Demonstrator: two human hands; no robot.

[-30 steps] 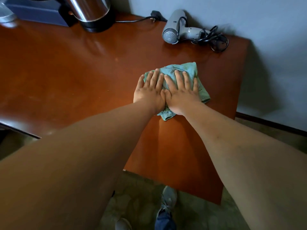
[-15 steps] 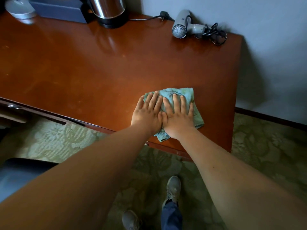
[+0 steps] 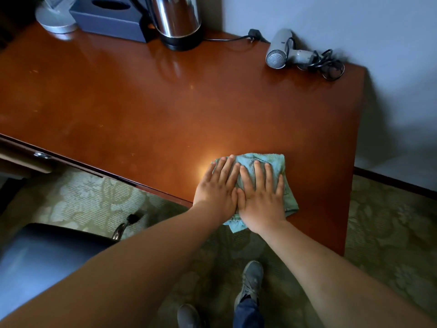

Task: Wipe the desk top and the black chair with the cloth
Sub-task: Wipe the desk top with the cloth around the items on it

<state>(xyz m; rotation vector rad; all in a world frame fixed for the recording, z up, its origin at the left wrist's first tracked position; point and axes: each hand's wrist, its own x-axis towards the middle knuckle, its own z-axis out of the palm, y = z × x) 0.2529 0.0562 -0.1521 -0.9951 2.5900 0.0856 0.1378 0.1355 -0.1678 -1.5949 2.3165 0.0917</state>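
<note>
A crumpled light green cloth (image 3: 274, 162) lies on the glossy reddish-brown desk top (image 3: 165, 102), close to the front edge at the right end. My left hand (image 3: 216, 188) and my right hand (image 3: 262, 195) press flat on the cloth side by side, fingers straight and pointing away from me. A corner of the cloth hangs over the desk's front edge below my right wrist. The black chair (image 3: 47, 256) shows its seat at the lower left, partly hidden by my left forearm.
A grey hair dryer (image 3: 281, 52) with a coiled cord lies at the back right corner. A steel kettle (image 3: 176, 20), a dark tissue box (image 3: 111, 17) and a white lamp base (image 3: 55, 22) stand along the back. A wall bounds the desk's right side. Patterned carpet and my shoes are below.
Both hands have pulled the cloth from the middle of the desk toward the front edge. The chair has come into view at the lower left.
</note>
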